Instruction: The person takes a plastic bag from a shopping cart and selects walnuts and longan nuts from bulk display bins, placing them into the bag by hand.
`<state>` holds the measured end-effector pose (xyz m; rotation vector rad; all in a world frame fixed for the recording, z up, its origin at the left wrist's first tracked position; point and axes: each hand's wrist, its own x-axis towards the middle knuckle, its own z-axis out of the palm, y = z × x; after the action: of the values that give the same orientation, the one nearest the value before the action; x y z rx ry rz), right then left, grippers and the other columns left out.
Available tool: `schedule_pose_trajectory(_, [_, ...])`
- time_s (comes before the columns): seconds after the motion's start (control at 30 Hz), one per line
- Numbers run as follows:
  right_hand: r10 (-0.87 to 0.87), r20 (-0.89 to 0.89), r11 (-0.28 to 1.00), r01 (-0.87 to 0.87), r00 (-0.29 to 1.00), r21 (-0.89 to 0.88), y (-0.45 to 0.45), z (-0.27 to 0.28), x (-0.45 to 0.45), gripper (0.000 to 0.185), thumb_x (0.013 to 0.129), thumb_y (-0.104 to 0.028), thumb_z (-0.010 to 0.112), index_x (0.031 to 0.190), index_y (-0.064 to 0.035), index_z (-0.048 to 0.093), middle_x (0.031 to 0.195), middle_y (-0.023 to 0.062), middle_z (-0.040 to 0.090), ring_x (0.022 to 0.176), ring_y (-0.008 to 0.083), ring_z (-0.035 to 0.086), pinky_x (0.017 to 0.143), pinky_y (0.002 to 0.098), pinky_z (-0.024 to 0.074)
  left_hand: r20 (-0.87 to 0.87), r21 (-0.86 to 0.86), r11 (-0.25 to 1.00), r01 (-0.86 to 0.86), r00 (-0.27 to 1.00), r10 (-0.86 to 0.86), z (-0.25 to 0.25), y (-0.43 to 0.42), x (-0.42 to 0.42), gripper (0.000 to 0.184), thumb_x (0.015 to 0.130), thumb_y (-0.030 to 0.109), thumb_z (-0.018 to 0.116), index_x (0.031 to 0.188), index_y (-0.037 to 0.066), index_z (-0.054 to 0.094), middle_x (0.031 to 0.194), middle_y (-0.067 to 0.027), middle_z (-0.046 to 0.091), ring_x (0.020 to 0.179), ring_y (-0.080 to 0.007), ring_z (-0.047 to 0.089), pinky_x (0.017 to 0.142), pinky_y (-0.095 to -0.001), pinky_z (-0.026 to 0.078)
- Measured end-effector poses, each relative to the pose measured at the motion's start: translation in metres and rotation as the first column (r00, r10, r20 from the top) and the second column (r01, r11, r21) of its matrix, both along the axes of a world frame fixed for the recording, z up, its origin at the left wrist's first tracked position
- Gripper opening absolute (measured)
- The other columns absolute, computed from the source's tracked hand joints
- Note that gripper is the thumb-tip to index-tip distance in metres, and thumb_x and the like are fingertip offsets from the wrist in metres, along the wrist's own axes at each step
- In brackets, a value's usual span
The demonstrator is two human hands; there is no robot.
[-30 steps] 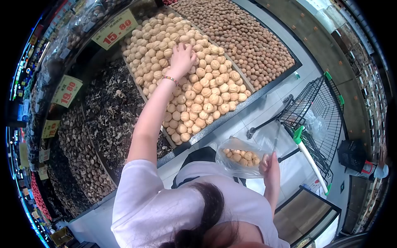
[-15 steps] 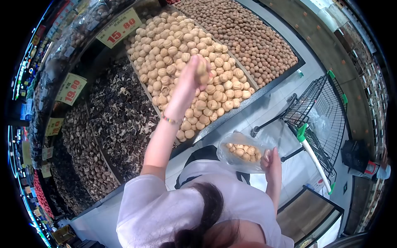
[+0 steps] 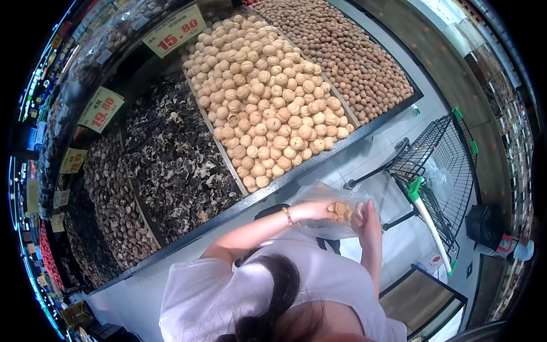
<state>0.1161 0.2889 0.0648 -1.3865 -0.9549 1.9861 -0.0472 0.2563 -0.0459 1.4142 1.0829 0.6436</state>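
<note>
Walnuts [image 3: 341, 212] lie in a clear plastic bag [image 3: 327, 229] held in front of the person's body, just off the front edge of the display bench [image 3: 307, 167]. The left hand [image 3: 316, 210], with a beaded bracelet [image 3: 287, 216] at its wrist, reaches into the bag so that its fingers meet the walnuts. The film and the nuts partly hide that grip, so I cannot tell how far it is open or whether it has hold of any. The right hand [image 3: 367, 218] has its grip closed, fingers and thumb pinching the bag's rim on the far side of the nuts.

On the bench, a walnut heap [image 3: 273, 102] fills one sloping section under a price sign [image 3: 175, 33] reading 15.80. Dried wood ear fungus [image 3: 176, 154] lies to its left, and small round brown goods [image 3: 342, 62] to its right, beyond narrow dividers. A shopping cart [image 3: 431, 223] with a pale, green-ended handle stands near the right hand, a crumpled plastic bag [image 3: 440, 178] inside it.
</note>
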Motion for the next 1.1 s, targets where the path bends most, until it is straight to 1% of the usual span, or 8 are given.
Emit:
schedule_pose_trajectory(0.27, [0.102, -0.088, 0.994, -0.100, 0.991, 0.034, -0.005, -0.003, 0.008, 0.044, 0.095, -0.046, 0.030, 0.065, -0.0139, 0.037, 0.052, -0.0070, 0.025, 0.043, 0.0048, 0.021, 0.041, 0.0223, 0.0162, -0.319, 0.258, 0.960, 0.110, 0.947, -0.023, 0.028, -0.006, -0.043, 0.050, 0.080, 0.016, 0.063, 0.126, 0.004, 0.046, 0.116, -0.0128, 0.055, 0.107, -0.0236, 0.052, 0.091, -0.0317, 0.041])
schedule_pose_trajectory(0.37, [0.083, -0.122, 0.997, -0.083, 0.989, 0.004, -0.006, 0.001, 0.011, 0.044, 0.096, -0.043, 0.030, 0.065, -0.0124, 0.040, 0.053, -0.0069, 0.028, 0.045, 0.0043, 0.023, 0.043, 0.0224, 0.0168, 0.020, -0.129, 0.957, 0.260, 0.965, -0.260, 0.077, 0.007, -0.067, 0.045, 0.086, 0.023, 0.057, 0.125, 0.004, 0.047, 0.117, -0.0111, 0.056, 0.108, -0.0217, 0.051, 0.093, -0.0309, 0.041])
schedule_pose_trajectory(0.43, [0.082, -0.136, 0.996, -0.084, 0.987, -0.009, -0.007, 0.004, 0.015, 0.044, 0.096, -0.042, 0.031, 0.065, -0.0115, 0.042, 0.054, -0.0069, 0.030, 0.046, 0.0041, 0.024, 0.043, 0.0225, 0.0170, 0.314, 0.000, 0.965, 0.264, 0.916, -0.251, 0.127, 0.031, -0.105, 0.041, 0.090, 0.029, 0.051, 0.123, 0.004, 0.049, 0.117, -0.0084, 0.056, 0.108, -0.0197, 0.052, 0.094, -0.0310, 0.041])
schedule_pose_trajectory(0.5, [0.093, -0.127, 0.996, -0.094, 0.987, 0.002, -0.009, 0.005, 0.016, 0.044, 0.096, -0.042, 0.031, 0.065, -0.0113, 0.042, 0.053, -0.0069, 0.030, 0.046, 0.0041, 0.024, 0.043, 0.0223, 0.0166, 0.072, 0.094, 0.985, -0.142, 0.988, 0.135, 0.167, 0.058, -0.149, 0.037, 0.089, 0.029, 0.052, 0.116, 0.004, 0.054, 0.112, -0.0067, 0.058, 0.100, -0.0154, 0.056, 0.089, -0.0306, 0.044])
schedule_pose_trajectory(0.57, [0.083, -0.107, 0.996, -0.082, 0.991, 0.017, -0.011, 0.005, 0.017, 0.044, 0.096, -0.041, 0.031, 0.065, -0.0114, 0.041, 0.053, -0.0069, 0.029, 0.046, 0.0042, 0.024, 0.043, 0.0222, 0.0162, -0.230, 0.416, 0.749, -0.516, 0.737, 0.635, 0.170, 0.093, -0.199, 0.040, 0.083, 0.023, 0.057, 0.117, 0.004, 0.052, 0.116, -0.0097, 0.056, 0.100, -0.0192, 0.055, 0.088, -0.0342, 0.044])
schedule_pose_trajectory(0.67, [0.080, -0.080, 0.996, -0.078, 0.994, 0.037, -0.014, 0.004, 0.018, 0.045, 0.096, -0.041, 0.031, 0.064, -0.0115, 0.042, 0.053, -0.0068, 0.029, 0.046, 0.0042, 0.024, 0.043, 0.0220, 0.0157, -0.561, 0.774, 0.581, -0.252, 0.151, 0.814, 0.144, 0.140, -0.272, 0.053, 0.077, 0.020, 0.058, 0.126, 0.008, 0.043, 0.131, -0.0179, 0.037, 0.116, -0.0406, 0.038, 0.097, -0.0455, 0.036])
schedule_pose_trajectory(0.9, [0.065, -0.053, 0.997, -0.063, 0.996, 0.037, -0.018, 0.001, 0.029, 0.045, 0.095, -0.045, 0.030, 0.063, -0.0139, 0.037, 0.051, -0.0070, 0.026, 0.043, 0.0051, 0.021, 0.041, 0.0227, 0.0140, -0.765, 0.613, 0.764, -0.201, 0.088, 0.637, 0.102, 0.165, -0.328, 0.059, 0.070, 0.017, 0.063, 0.124, 0.013, 0.041, 0.122, -0.0192, 0.038, 0.110, -0.0458, 0.037, 0.093, -0.0460, 0.038])
schedule_pose_trajectory(1.1, [0.025, -0.037, 1.000, -0.024, 0.999, 0.006, -0.024, -0.002, 0.029, 0.045, 0.095, -0.045, 0.031, 0.063, -0.0139, 0.037, 0.051, -0.0068, 0.026, 0.043, 0.0049, 0.022, 0.040, 0.0223, 0.0144, -0.633, 0.768, 0.632, -0.100, 0.030, 0.774, 0.085, 0.156, -0.320, 0.060, 0.065, 0.017, 0.068, 0.119, 0.011, 0.043, 0.118, -0.0188, 0.040, 0.110, -0.0423, 0.036, 0.091, -0.0469, 0.038])
